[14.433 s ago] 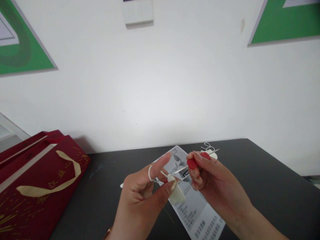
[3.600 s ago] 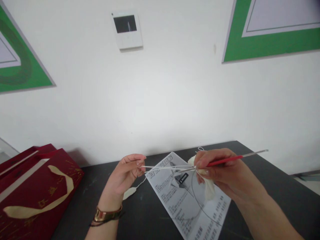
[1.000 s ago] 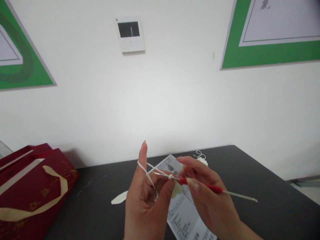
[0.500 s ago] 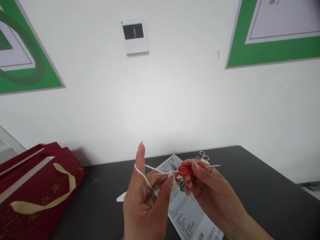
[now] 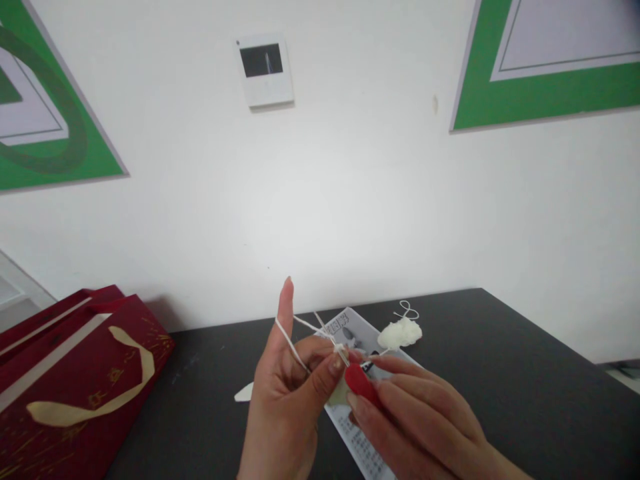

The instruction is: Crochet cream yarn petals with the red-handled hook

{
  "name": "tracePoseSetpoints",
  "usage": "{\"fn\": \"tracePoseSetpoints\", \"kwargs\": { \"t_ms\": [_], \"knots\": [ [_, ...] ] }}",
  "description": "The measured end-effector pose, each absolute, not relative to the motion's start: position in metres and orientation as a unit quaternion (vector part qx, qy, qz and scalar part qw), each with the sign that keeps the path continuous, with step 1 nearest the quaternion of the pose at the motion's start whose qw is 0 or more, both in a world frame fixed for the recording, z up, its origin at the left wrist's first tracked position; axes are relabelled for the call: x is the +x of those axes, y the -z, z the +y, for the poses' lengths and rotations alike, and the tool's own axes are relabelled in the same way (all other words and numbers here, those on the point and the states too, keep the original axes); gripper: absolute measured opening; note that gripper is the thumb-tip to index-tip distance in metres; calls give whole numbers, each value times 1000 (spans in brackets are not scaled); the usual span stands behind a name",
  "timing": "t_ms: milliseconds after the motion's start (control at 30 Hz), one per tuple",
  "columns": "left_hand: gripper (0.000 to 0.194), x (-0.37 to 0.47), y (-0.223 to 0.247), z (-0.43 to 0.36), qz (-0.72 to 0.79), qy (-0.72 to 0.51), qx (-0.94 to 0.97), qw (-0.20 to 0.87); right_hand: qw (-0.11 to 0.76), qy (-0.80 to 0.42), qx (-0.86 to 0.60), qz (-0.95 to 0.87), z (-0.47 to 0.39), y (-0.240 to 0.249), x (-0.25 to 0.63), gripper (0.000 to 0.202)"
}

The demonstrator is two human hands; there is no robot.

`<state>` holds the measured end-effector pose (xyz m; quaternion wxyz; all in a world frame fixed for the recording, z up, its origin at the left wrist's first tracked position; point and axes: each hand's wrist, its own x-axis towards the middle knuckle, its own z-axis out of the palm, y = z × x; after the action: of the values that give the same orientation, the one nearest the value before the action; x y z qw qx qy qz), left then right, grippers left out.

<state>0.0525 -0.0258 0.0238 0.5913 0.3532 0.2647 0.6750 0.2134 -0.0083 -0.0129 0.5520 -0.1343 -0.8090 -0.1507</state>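
My left hand (image 5: 287, 393) pinches a small piece of pale crochet work (image 5: 340, 392) between thumb and fingers, its index finger raised. White yarn (image 5: 287, 343) loops round that finger and runs to the stitches. In my right hand (image 5: 420, 413) is a crochet hook with a red handle (image 5: 363, 385). The hook's thin metal shaft passes through the yarn at my left fingertips and points up and away to the left. Much of the crochet piece is hidden behind my fingers.
A printed sheet (image 5: 357, 427) lies under my hands on the black table (image 5: 210, 400). A white yarn ball (image 5: 400, 333) sits at the back right. Dark red gift bags (image 5: 85, 380) stand at the left, and a white pointed thing (image 5: 244, 393) pokes out beside my left hand.
My right hand has moved down and turned, so the hook now slants upward instead of lying nearly level. The yarn ball, hidden behind that hand before, has come into view.
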Motion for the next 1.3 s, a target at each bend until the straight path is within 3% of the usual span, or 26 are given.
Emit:
{"fn": "tracePoseSetpoints", "kwargs": {
  "t_ms": [67,200,367,600,1300],
  "knots": [
    [85,44,-25,-25,250,-644,365,624,585,67,-115,-800,0,14,213,46],
    [84,32,-25,-24,216,-595,402,662,678,-242,-115,-685,9,10,200,25],
    [86,32,-26,-26,217,-617,419,630,686,-463,-108,-551,6,8,186,12],
    [89,32,-30,-39,264,-653,408,581,678,-496,-103,-532,3,6,190,10],
    [89,14,-33,-40,250,-598,420,635,643,-511,-116,-559,14,-5,207,9]
  ]
}}
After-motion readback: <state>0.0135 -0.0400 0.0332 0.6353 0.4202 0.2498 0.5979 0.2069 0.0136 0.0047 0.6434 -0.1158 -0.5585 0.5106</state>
